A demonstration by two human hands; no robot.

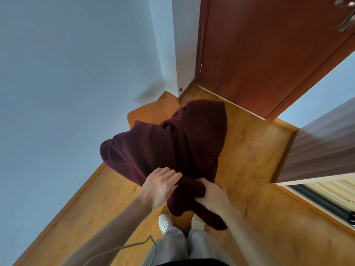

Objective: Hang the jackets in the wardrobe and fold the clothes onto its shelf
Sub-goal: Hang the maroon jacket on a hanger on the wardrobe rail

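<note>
We are standing on the wooden floor (pixel 249 154) with a dark maroon garment (pixel 172 143) held up in the air in front of us, above our shoes (pixel 165 223). Our right hand (pixel 212 196) has its fingers curled round a bunched fold at the near edge of the cloth. Our left hand (pixel 161 187) lies flat against the fabric just beside it, fingers straight and close together, pressing rather than gripping.

The bulk of the garment lies away from both hands, billowing up and toward the far left, so its long axis runs from our hands out toward the wall corner (pixel 172 73). Both hands sit at the same near end, almost touching, the right one bearing the hold.

The cloth is blurred and heaped, so we cannot tell whether it is a jacket or something to fold. The reddish door (pixel 259 54) stands far right; what may be the wardrobe's edge (pixel 317 150) shows at the right.
</note>
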